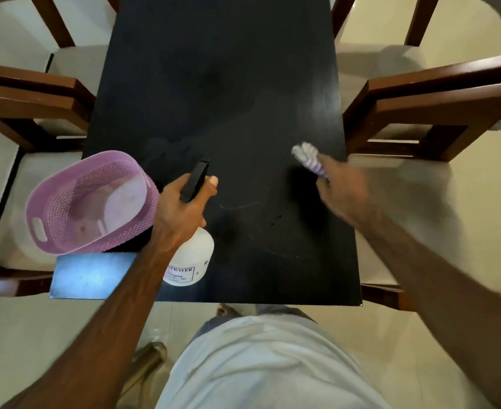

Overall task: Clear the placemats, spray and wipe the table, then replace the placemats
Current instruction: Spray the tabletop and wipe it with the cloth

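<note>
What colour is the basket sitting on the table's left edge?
The basket is light purple, a perforated plastic weave, clearest in the head view.

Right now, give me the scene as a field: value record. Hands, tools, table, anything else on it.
left hand: grips the spray bottle by its black trigger head, nozzle aimed over the table
right hand: holds a striped cloth, motion-blurred, at the table's right side
table: dark top, faint streaks and small droplets near the middle
basket: pink, perforated, tilted, at the table's near left edge
placemat: blue-grey sheet at the near left corner, below the basket
chairs: wooden, on both sides
</note>
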